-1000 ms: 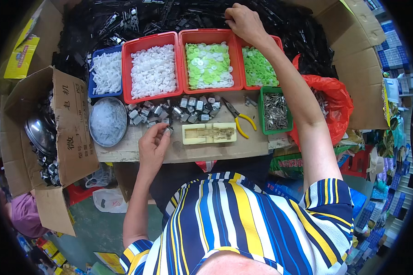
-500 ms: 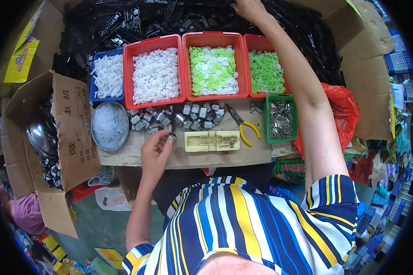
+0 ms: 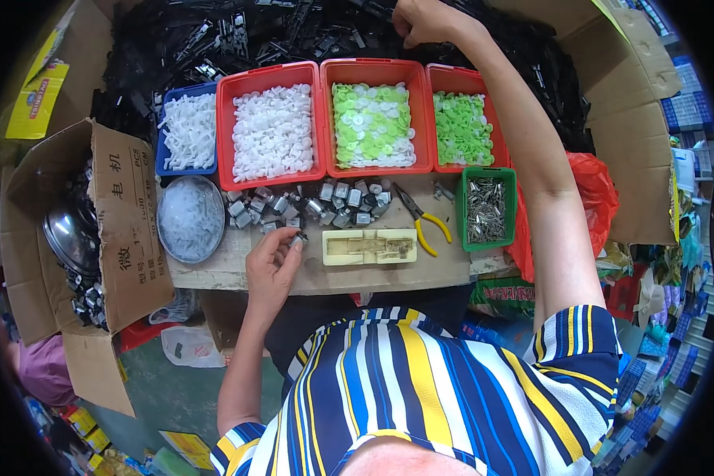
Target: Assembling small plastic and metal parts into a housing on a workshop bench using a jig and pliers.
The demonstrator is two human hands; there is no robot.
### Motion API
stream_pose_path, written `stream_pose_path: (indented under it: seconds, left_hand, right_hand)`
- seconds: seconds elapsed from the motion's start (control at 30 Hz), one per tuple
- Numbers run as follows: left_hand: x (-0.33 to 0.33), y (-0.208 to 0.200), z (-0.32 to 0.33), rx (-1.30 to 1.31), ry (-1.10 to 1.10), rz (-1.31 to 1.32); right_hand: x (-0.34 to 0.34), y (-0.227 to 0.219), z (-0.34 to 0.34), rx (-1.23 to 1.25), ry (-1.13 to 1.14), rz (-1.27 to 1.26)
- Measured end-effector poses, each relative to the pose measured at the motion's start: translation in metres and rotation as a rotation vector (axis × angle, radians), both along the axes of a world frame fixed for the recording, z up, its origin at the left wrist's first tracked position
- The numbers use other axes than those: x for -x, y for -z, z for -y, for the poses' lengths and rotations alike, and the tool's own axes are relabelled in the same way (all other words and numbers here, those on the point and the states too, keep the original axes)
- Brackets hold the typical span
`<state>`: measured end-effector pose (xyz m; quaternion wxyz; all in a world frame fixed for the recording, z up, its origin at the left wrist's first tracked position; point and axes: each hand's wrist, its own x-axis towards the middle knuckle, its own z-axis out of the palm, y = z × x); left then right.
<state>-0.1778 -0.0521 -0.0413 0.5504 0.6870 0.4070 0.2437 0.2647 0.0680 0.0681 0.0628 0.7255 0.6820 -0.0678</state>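
Note:
My left hand is closed over the near side of the bench, a small dark part pinched between thumb and fingertips. Just right of it lies a cream-coloured block-shaped fixture with a long recess. Beyond this hand are heaped several small silver motors. My right arm reaches far forward, and the right hand hovers at the edge of a pile of black plastic parts. Its fingers are curled; whatever they hold cannot be made out against the black.
Red bins of white pieces, green-and-white discs and green pieces stand in a row beside a blue bin. Yellow-handled pliers lie near a green bin of metal pins. A round tub and cardboard box are left.
My right hand has come slightly back toward me over the black parts and shows more fully. My left hand keeps its pinch almost in place.

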Motion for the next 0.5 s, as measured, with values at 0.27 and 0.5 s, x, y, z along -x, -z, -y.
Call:
stream_pose_path:
  seconds: [0.27,0.5]
  left_hand:
    - [0.000,0.000,-0.001,-0.024,0.015,0.005]
    - [-0.002,0.000,-0.002,-0.035,0.034,0.005]
  right_hand:
    - [-0.006,0.006,-0.040,-0.308,0.108,-0.155]
    - [-0.008,0.049,-0.037,-0.767,-0.094,0.011]
